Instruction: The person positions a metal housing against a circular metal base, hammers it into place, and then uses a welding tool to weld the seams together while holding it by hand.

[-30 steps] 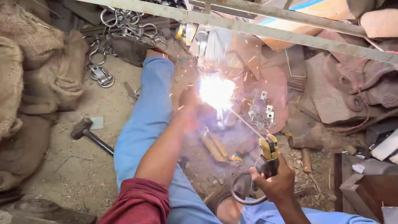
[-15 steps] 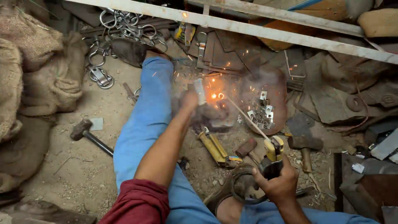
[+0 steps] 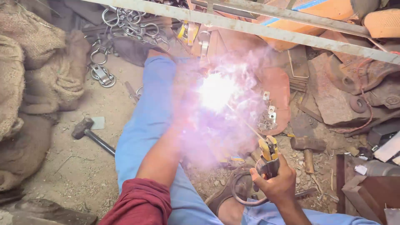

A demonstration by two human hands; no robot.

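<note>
My right hand is closed around a yellow-jawed electrode holder. Its thin welding rod slants up and left into a bright white arc with violet smoke. My left hand reaches into that glare, and its fingers are washed out. The workpiece under the arc is hidden by the light. My leg in blue trousers stretches out beneath the left forearm. A dark cable loop hangs below the holder.
A hammer lies on the dirt at left, and another hammer at right. Steel rings and shackles are piled at the top, burlap sacks at far left. A metal bar crosses overhead. Small brackets lie on rusty scrap.
The arc faded half a second ago, showing my left hand at a small grey metal piece. It has flared again and hides the hand. Both arms stay in place.
</note>
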